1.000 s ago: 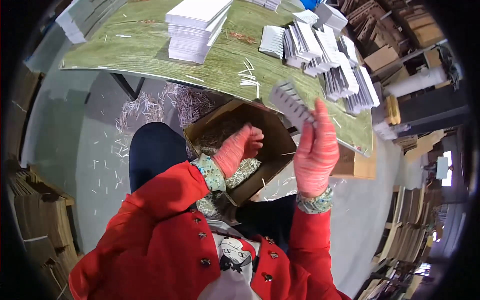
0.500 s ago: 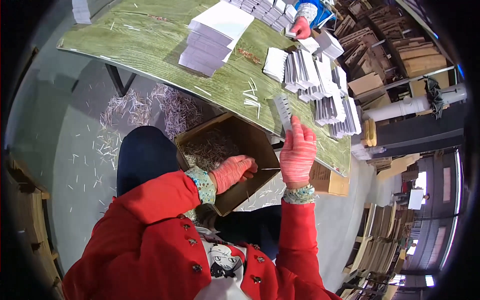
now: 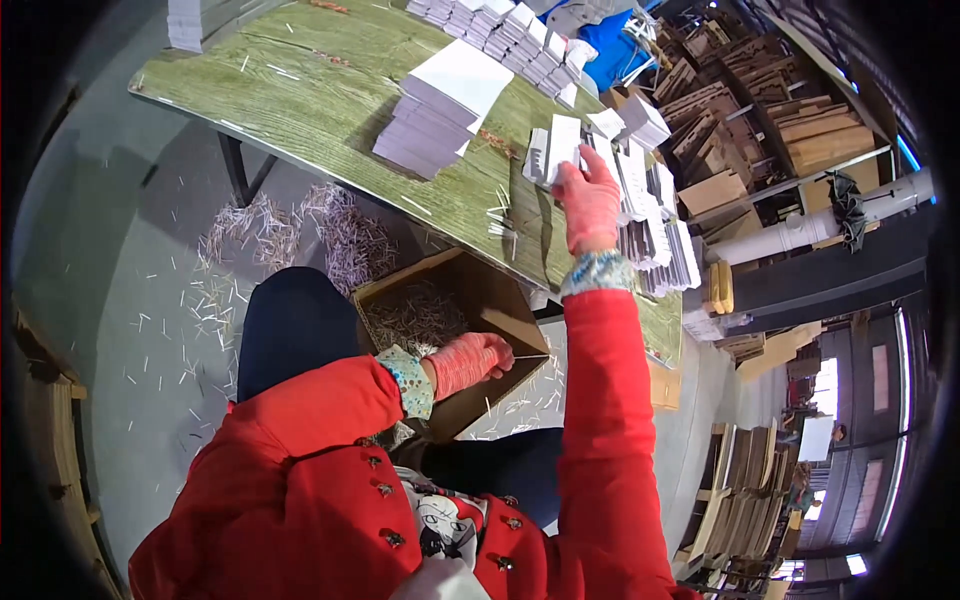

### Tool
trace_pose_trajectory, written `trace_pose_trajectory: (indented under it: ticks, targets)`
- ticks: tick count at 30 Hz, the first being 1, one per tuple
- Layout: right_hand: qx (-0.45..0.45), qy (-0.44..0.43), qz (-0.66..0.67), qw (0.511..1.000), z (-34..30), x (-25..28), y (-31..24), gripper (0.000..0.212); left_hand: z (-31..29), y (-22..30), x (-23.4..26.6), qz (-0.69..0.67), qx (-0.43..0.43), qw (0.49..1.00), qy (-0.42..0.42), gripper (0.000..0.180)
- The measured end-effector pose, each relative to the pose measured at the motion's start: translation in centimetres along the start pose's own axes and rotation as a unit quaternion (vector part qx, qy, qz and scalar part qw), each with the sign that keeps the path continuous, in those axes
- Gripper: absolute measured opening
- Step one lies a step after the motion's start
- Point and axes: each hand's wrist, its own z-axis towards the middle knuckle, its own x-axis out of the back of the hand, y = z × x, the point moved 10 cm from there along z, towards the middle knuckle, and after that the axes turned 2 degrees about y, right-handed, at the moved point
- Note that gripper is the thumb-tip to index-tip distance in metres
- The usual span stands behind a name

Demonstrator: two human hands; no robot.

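My right hand [image 3: 587, 200], in a red-and-white glove, reaches over the table to the rows of slotted white card pieces [image 3: 655, 235]. Its fingers are closed on a white card strip [image 3: 564, 145], which stands at the left end of the rows. My left hand [image 3: 470, 362], gloved alike, is closed above an open cardboard box [image 3: 515, 318]. A thin white paper scrap [image 3: 528, 357] sticks out from its fingertips. Many thin scraps [image 3: 415, 318] lie inside that box.
A tall stack of white sheets [image 3: 440, 110] stands on the green wood-grain table [image 3: 330, 130]. More stacked card [image 3: 495, 40] lines the far edge. Loose scraps [image 3: 502, 215] lie on the table, and heaps of scraps [image 3: 350, 235] cover floor beneath it. Shelves of cardboard [image 3: 830, 130] stand at right.
My right hand has moved forward with the card strip, from the table's near edge to the rows. My left hand has barely moved. The other person's hand has gone from the far edge.
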Motion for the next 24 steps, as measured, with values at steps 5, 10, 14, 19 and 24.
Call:
trace_pose_trajectory:
  ticks: [5,10,14,19,24]
  targets:
    - [0.098,0.084,-0.188,0.974,7.1,0.1,2.6,0.036,-0.2,-0.2,-0.5,-0.046,-0.014,0.998,-0.050,0.022]
    - [0.052,0.008,-0.603,0.796,4.9,-5.6,-0.3,0.029,-1.9,0.2,1.9,-0.030,-0.033,0.998,-0.043,0.024]
    - [0.048,-0.009,-0.625,0.779,3.6,-6.1,-1.2,0.029,-2.4,0.8,2.1,-0.023,-0.050,0.997,-0.055,0.024]
    - [0.101,0.034,-0.609,0.786,-0.2,-6.3,-3.2,0.036,-2.5,0.6,3.1,-0.033,-0.069,0.996,-0.040,0.023]
    - [0.130,0.088,-0.575,0.803,-2.8,-5.3,-2.3,0.042,-2.1,0.4,2.5,0.007,-0.071,0.997,-0.042,0.022]
